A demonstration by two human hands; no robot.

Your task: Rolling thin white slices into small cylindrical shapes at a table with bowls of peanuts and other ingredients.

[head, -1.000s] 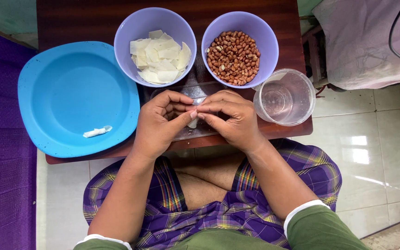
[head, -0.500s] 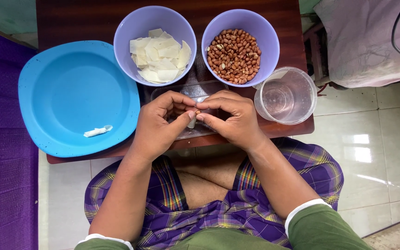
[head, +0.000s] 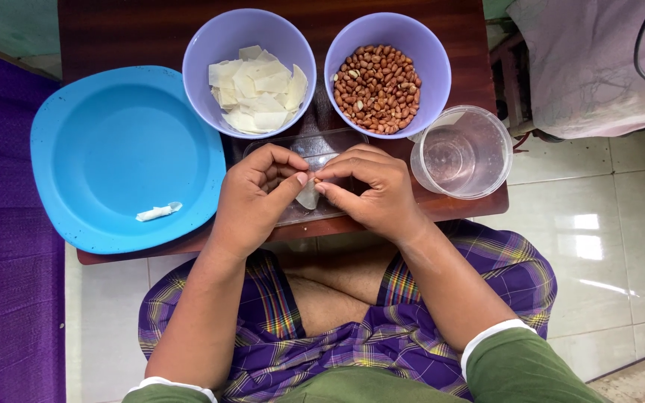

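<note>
Wrapper piece, pale and small, pinched between both hands over a clear tray at the table's near edge. Left hand thumb and fingers closed on it, right hand likewise. Blue plate left, wrapper bowl, peanut bowl, clear cup right.

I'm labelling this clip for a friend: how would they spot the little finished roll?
Start at the big blue plate on the left of the dark wooden table. Near its lower edge lies one small white roll. It lies alone, unlike the flat white sheets heaped in the purple bowl.
</note>
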